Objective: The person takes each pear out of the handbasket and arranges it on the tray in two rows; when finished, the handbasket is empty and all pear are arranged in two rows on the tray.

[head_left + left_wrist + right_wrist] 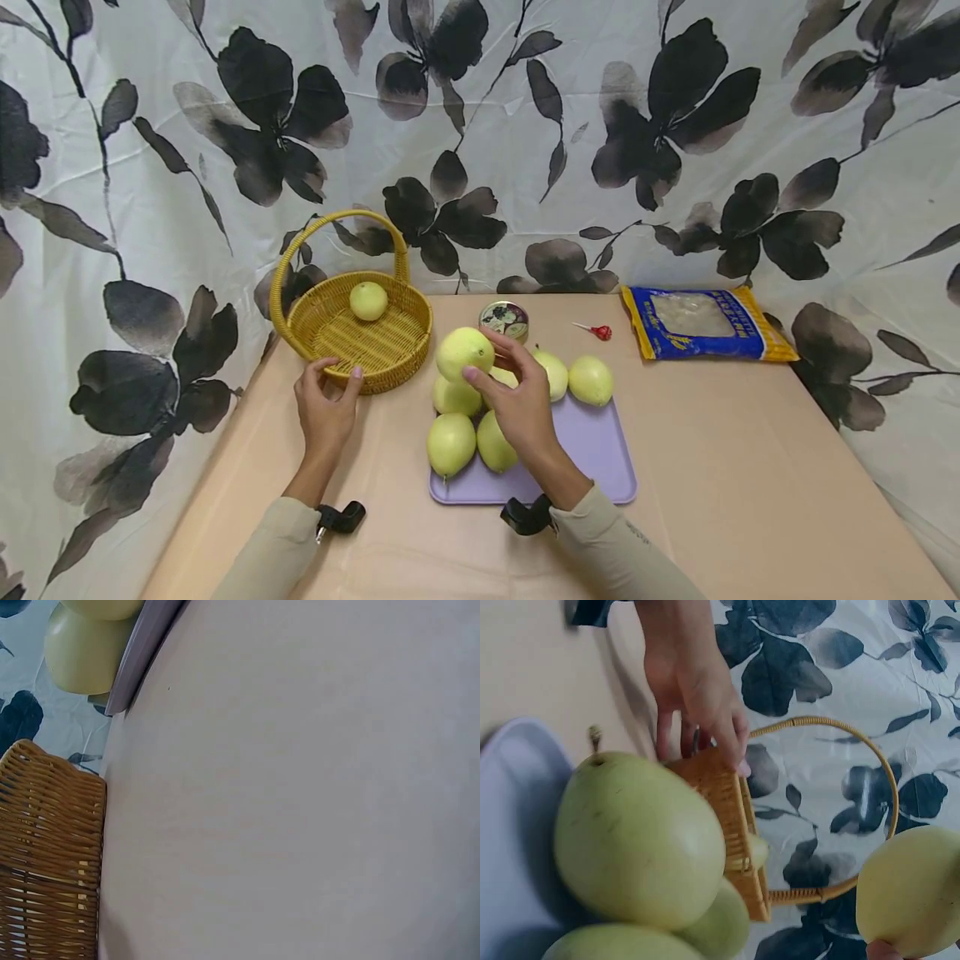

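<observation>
My right hand (517, 404) holds a yellow-green pear (463, 353) between thumb and fingers, raised over the other pears on the lilac tray (600, 454). In the right wrist view, the held pear (911, 892) shows at the lower right with a fingertip against it. My left hand (326, 408) grips the near rim of a yellow-brown wicker basket (397, 371), thumb and fingers at its edge. One pear (368, 301) lies inside the basket. Several pears, among them one at the near left (451, 444), sit on the tray, some partly hidden by my right hand.
Behind the tray stands a round patterned tin (505, 318). A small red-handled tool (600, 332) with a thin metal tip lies to its right. Further right is a blue and yellow packet (701, 323). A flowered cloth (540, 167) hangs along the table's back edge.
</observation>
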Demonstrator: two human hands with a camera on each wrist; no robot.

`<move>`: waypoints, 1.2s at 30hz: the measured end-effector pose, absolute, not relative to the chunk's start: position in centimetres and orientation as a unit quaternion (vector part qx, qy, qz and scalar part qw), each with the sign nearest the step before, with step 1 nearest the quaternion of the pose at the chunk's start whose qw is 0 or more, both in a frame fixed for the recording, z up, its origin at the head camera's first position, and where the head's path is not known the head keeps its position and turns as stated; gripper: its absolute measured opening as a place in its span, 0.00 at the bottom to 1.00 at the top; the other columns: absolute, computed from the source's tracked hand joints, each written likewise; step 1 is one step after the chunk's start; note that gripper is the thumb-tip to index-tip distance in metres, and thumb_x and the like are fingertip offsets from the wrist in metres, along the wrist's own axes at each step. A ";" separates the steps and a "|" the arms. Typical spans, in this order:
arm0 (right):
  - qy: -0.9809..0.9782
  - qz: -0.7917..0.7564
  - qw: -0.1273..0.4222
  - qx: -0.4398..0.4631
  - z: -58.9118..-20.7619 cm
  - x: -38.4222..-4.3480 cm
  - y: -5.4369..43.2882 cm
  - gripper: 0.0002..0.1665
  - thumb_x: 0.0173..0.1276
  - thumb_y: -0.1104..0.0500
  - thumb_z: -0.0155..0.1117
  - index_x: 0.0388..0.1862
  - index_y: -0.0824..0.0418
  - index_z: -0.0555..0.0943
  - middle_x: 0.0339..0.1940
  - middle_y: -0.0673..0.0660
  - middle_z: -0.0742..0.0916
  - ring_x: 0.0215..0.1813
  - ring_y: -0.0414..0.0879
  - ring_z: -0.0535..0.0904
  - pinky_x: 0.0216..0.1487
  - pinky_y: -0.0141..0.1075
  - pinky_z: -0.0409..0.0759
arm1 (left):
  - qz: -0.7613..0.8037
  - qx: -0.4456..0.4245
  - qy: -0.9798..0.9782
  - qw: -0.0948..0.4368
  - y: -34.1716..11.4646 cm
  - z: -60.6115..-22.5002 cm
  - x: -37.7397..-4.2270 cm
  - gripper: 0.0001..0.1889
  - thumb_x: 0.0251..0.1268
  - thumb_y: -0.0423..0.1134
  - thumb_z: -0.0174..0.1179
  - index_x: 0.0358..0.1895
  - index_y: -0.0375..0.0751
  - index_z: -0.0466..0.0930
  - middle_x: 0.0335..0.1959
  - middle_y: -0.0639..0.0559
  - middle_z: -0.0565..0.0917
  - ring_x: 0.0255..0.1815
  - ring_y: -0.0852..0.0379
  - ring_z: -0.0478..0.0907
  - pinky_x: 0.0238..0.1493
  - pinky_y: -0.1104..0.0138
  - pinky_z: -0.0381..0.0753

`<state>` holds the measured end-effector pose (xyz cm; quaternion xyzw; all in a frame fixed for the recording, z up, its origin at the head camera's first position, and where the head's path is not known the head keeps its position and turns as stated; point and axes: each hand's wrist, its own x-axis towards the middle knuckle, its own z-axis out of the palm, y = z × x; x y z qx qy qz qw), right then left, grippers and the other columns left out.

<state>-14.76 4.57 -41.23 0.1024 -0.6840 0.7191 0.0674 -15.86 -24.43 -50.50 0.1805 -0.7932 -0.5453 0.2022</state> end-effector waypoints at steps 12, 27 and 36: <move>-0.730 0.678 0.086 0.008 -44.5 -12.1 10.0 0.33 0.68 0.61 0.79 0.71 0.48 0.82 0.64 0.52 0.86 0.62 0.48 0.79 0.55 0.27 0.85 | -0.545 0.175 -0.794 0.205 -24.4 -50.5 -16.0 0.31 0.74 0.58 0.66 0.71 0.48 0.69 0.79 0.39 0.57 0.82 0.40 0.62 0.76 0.45 0.76; -0.807 0.583 0.086 -0.035 -47.7 -10.6 13.7 0.32 0.65 0.58 0.82 0.68 0.46 0.84 0.64 0.53 0.87 0.61 0.51 0.82 0.51 0.25 0.85 | -0.544 0.176 -0.793 0.210 -24.4 -50.1 -15.9 0.31 0.74 0.57 0.67 0.71 0.47 0.69 0.77 0.39 0.59 0.82 0.42 0.63 0.76 0.45 0.76; -0.844 0.532 0.061 -0.039 -48.8 -11.1 14.4 0.32 0.64 0.55 0.82 0.68 0.48 0.85 0.64 0.56 0.88 0.60 0.55 0.86 0.51 0.30 0.84 | -0.544 0.178 -0.794 0.206 -24.4 -50.4 -15.9 0.32 0.73 0.58 0.67 0.71 0.48 0.69 0.77 0.39 0.59 0.82 0.42 0.63 0.76 0.45 0.76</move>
